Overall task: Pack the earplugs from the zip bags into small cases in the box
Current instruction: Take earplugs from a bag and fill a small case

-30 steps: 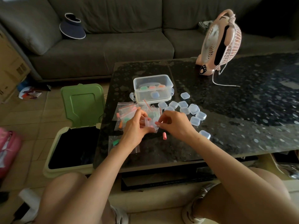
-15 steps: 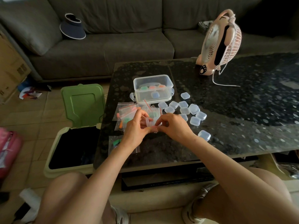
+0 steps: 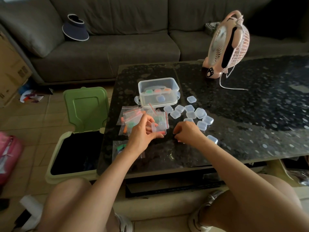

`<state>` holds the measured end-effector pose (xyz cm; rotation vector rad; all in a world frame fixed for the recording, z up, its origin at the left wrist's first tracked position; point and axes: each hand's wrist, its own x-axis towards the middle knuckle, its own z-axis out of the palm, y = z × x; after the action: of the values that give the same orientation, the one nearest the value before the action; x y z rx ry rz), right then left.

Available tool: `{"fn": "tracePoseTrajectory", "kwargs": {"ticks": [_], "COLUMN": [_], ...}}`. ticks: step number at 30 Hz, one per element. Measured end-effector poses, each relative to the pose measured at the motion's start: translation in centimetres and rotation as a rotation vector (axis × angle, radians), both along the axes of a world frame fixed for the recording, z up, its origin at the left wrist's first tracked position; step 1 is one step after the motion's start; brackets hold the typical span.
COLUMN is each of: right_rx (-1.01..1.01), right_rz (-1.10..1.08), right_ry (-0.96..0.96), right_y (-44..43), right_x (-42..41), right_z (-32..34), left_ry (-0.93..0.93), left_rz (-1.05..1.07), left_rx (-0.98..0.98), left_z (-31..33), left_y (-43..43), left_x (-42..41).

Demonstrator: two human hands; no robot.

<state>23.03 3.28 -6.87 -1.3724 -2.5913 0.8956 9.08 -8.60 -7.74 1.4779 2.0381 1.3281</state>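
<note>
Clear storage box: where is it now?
Head view: the clear box sits on the black table, beyond the zip bags, left of the loose cases.

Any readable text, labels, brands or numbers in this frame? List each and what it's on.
No text in this frame can be read.
Cardboard box: dark printed marks on its side, too blurred to read.
Pink fan: a paw-print graphic on the base, no words.
Zip bags, small cases, clear box: no print visible.

Open clear box (image 3: 147, 100) at the far side holds four small cases. More clear cases (image 3: 200, 113) scatter to its right; zip bags (image 3: 132, 117) of orange and green earplugs (image 3: 124, 129) pile left. One open case (image 3: 160, 132) sits nearest.
</note>
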Motion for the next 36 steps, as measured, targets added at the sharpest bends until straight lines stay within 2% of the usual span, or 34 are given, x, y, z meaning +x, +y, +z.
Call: {"fn": "tracePoseTrajectory", "kwargs": {"ticks": [3, 5, 6, 11, 17, 21, 25, 28, 31, 36], "right_rx": [-0.222, -0.261, -0.244, -0.001, 0.165, 0.009, -0.415, -0.632, -0.621, -0.546], "right_rz": [-0.069, -0.089, -0.087, -0.003, 0.003, -0.004, -0.105, -0.105, -0.046, -0.068], "right_ry": [0.336, 0.568, 0.623, 0.544, 0.479, 0.501, 0.648, 0.637, 0.608, 0.647], "right_y": [-0.5, -0.9, -1.1, -1.6, -1.7, -1.7, -2.1, -2.8, -3.0, -2.7], "right_x": [-0.2, -0.5, -0.6, -1.2, -1.5, -1.5, -1.3, -1.2, -1.1, -1.2], "right_z": [1.3, 1.9, 2.0, 1.3, 0.5, 0.9, 1.9, 2.8, 2.9, 2.6], "left_ry": [-0.01, -0.03, -0.036, -0.068, -0.096, -0.1, -0.049, 0.001, 0.09, 0.103], "left_rz": [-0.005, -0.007, -0.01, -0.022, -0.03, -0.036, -0.016, 0.006, -0.005, -0.032], "left_rx": [-0.018, -0.02, -0.019, -0.013, 0.013, 0.024, 0.057, 0.076, 0.072, 0.018], "left_z": [-0.2, -0.2, -0.2, -0.1, -0.2, -0.2, 0.0, -0.4, -0.7, -0.8], "left_y": [-0.1, -0.1, -0.1, 0.1, 0.2, 0.1, 0.1, 0.3, 0.4, 0.4], "left_x": [0.0, 0.1, 0.2, 0.4, 0.4, 0.2, 0.2, 0.0, -0.1, -0.1]}}
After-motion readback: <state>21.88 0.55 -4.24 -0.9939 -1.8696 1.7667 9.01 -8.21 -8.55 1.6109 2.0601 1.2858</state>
